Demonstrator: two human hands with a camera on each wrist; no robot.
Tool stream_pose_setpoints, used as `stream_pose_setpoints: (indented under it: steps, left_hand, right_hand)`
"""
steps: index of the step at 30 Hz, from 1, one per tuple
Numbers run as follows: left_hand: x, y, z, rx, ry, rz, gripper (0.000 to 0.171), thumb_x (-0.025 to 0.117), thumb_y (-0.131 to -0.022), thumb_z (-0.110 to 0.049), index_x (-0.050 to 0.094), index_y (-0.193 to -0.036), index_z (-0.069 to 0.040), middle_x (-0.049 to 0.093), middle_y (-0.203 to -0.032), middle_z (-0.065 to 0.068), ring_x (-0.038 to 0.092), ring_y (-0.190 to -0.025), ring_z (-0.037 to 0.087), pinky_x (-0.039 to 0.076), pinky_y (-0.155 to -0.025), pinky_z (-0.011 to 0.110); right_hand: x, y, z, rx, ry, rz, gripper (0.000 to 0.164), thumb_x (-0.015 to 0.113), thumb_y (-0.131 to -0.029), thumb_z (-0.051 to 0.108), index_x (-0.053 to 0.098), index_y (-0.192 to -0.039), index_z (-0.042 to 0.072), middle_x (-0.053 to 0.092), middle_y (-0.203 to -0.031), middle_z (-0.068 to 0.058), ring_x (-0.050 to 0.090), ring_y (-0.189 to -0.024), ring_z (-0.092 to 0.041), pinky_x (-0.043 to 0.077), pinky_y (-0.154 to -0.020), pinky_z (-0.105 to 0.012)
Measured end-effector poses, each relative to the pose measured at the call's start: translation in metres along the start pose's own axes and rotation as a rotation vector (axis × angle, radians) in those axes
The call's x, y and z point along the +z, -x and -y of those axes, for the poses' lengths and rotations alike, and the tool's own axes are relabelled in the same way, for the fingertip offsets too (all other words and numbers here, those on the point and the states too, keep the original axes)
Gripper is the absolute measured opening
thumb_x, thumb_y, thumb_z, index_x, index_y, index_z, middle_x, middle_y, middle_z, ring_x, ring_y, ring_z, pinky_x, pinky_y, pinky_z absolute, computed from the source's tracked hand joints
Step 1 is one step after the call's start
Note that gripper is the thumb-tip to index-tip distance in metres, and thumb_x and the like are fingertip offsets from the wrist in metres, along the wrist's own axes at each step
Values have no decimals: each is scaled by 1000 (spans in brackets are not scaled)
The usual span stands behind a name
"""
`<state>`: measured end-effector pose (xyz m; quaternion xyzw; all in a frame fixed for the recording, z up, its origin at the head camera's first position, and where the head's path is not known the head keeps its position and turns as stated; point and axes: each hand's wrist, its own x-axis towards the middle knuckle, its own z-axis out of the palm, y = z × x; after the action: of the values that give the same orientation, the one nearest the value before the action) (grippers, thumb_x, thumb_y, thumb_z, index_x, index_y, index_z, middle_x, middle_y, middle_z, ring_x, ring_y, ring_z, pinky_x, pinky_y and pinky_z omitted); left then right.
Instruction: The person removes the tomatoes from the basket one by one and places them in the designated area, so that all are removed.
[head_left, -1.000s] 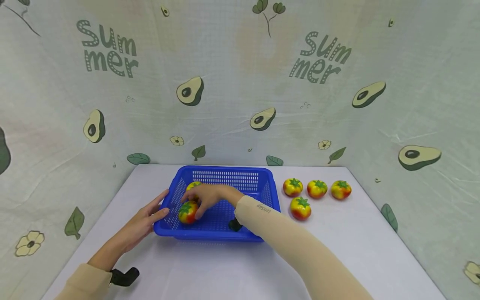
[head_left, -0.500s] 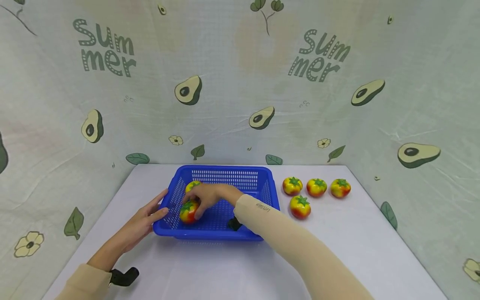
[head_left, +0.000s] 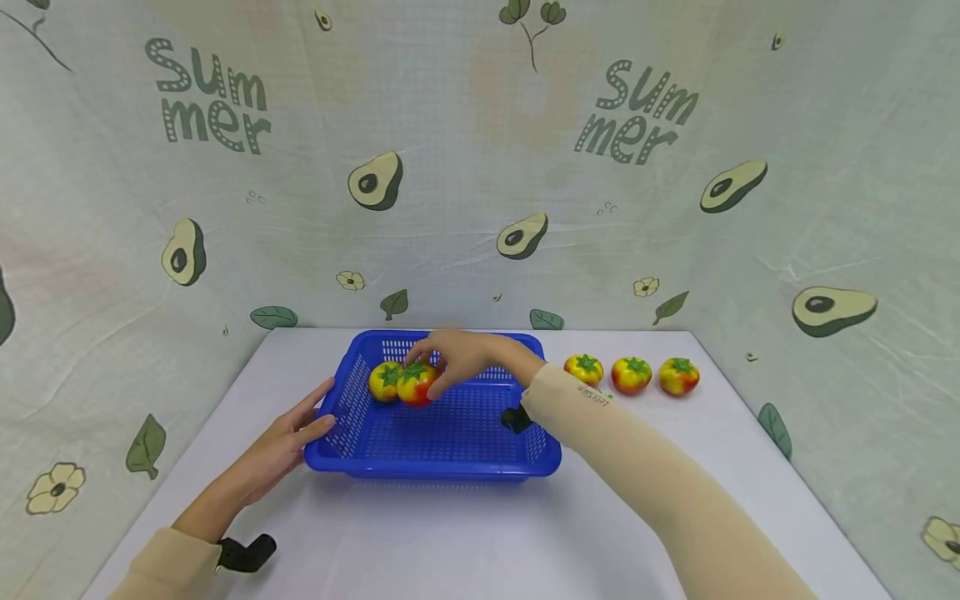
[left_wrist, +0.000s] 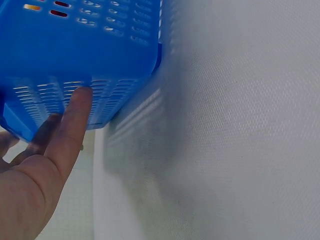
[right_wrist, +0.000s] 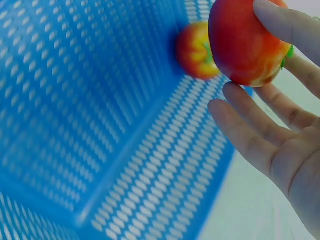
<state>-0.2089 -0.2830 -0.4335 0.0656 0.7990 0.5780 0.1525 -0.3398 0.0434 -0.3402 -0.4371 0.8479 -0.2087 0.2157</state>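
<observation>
Pinching with the right hand [head_left: 455, 354], thumb against one side and fingertips round the other, a red-and-yellow fruit [head_left: 416, 383] with its green leafy crown facing up. Held in the far left part of a blue basket [head_left: 435, 469], just right of a second fruit [head_left: 385, 382]. Cannot tell from these views whether touching that neighbour or the basket floor. Resting near the left wall with the second fruit, yellow and crowned in green from the head view, red on its lower side from the right wrist view. Touching the outer left wall and rim of the basket with the left hand [head_left: 296, 437], fingers stretched out rather than curled, one straight against the slots in the left wrist view. Well apart from the right.

Standing on a white table [head_left: 420, 542] with the oblong, slotted basket. Set out in a row on the far right, clear of the basket: a left fruit [head_left: 583, 369], a middle fruit [head_left: 632, 377] and a right fruit [head_left: 678, 377], all red and yellow. Crossing the near right side with a beige right sleeve [head_left: 652, 479]; reaching in from the near left with a matching left sleeve [head_left: 168, 567]. Hung behind everything with a pale cloth [head_left: 450, 108], printed with avocados, leaves and "summer".
</observation>
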Motion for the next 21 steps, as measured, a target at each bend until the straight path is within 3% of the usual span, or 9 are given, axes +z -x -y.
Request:
stream_pose_setpoints:
  steps: [11,21]
  left_hand:
    - [1,0,0,-14,-2,1,78,51,-113,-36,0,-173,-29,3,-174,33,23,-154,60,43,-114,66]
    - [1,-2,1,-10,-4,3,78,50,-114,-36,0,-173,-30,5,-173,33,26,-153,60,44,-114,65]
  right_hand:
    - [-39,70,-7,1,19,-84,63,83,-95,25,56,-151,15,59,-148,-9,65,-124,-26,59,-102,-36]
    - [-47,148,-40,64,1,-245,60,85,-93,20,60,-147,14,61,-140,-8,64,-125,-31,62,-96,-43]
